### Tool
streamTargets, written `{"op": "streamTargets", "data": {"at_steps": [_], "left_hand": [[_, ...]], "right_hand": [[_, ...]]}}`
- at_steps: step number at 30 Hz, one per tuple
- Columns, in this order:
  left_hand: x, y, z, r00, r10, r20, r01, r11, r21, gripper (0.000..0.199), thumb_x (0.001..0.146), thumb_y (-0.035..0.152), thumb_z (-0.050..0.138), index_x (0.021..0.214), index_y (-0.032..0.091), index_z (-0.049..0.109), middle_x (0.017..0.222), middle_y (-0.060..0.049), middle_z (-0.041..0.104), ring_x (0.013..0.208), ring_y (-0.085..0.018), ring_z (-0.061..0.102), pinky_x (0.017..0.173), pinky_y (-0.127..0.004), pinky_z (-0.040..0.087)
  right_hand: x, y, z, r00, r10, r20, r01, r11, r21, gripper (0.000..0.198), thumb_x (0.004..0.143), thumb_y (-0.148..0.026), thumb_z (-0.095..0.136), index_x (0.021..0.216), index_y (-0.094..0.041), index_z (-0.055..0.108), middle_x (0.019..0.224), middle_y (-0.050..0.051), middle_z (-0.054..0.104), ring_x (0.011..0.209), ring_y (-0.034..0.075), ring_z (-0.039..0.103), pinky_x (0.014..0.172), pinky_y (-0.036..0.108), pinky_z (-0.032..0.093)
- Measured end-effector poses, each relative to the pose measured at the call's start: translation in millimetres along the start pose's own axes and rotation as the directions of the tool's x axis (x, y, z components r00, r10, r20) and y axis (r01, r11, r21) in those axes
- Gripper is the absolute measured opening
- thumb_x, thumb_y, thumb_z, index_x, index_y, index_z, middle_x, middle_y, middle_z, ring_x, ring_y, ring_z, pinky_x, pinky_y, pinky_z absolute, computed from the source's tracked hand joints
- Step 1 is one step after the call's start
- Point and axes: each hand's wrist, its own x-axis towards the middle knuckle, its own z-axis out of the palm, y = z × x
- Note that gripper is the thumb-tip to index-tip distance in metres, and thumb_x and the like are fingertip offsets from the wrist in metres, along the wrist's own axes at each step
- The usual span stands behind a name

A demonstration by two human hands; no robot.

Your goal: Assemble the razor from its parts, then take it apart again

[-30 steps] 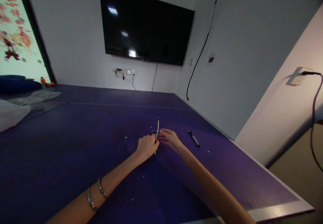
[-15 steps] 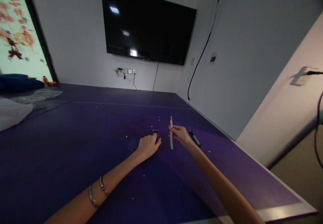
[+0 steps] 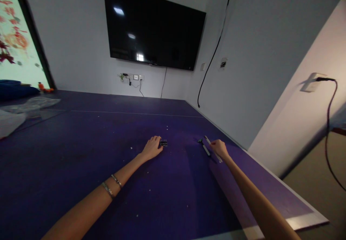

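Out in the middle of the purple tabletop point(image 3: 108, 168), my left hand point(image 3: 152, 149) has its thumb and fingertips around the left end of a small dark case with clear edges point(image 3: 163, 143). What the case contains is too small to make out. Farther right, my right hand point(image 3: 219, 148) pinches a slim white stick point(image 3: 207, 139) near its middle, low over the table and slanted. Just left of that stick lies a razor point(image 3: 204, 149) with a dark head and a grey-and-black handle.
White specks dot the table. Clear plastic wrapping point(image 3: 32, 104) and a blue cloth item point(image 3: 16, 88) lie at the far left. A black cable point(image 3: 211, 63) hangs by the right wall, and a television point(image 3: 154, 27) is mounted on the back wall.
My right hand has carried the white stick rightward and down beside the razor, turning it from upright to slanted. My left hand has shifted to the left side of the small case.
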Motion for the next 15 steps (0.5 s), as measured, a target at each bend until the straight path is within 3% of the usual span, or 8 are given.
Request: {"op": "streamTargets", "data": {"at_steps": [6, 15], "left_hand": [[8, -9, 13, 0.995, 0.000, 0.101, 0.003, 0.999, -0.034, 0.052, 0.079, 0.032, 0.046, 0.125, 0.011, 0.040, 0.129, -0.017, 0.046, 0.117, -0.027, 0.045, 0.097, -0.040, 0.035], [10, -10, 18, 0.998, 0.022, 0.066, -0.017, 0.996, -0.083, 0.045, 0.080, 0.029, 0.046, 0.121, 0.012, 0.044, 0.121, -0.015, 0.054, 0.114, -0.024, 0.049, 0.096, -0.037, 0.036]], "right_hand": [[0, -1, 13, 0.999, 0.031, 0.021, -0.030, 0.999, -0.045, 0.021, 0.071, -0.027, 0.057, 0.074, -0.013, 0.072, 0.074, 0.014, 0.070, 0.070, 0.023, 0.065, 0.054, 0.023, 0.040], [-10, -10, 9, 0.999, 0.017, 0.038, -0.014, 0.997, -0.078, 0.029, 0.077, -0.035, 0.053, 0.077, -0.014, 0.072, 0.074, 0.015, 0.069, 0.072, 0.022, 0.065, 0.057, 0.023, 0.041]]}}
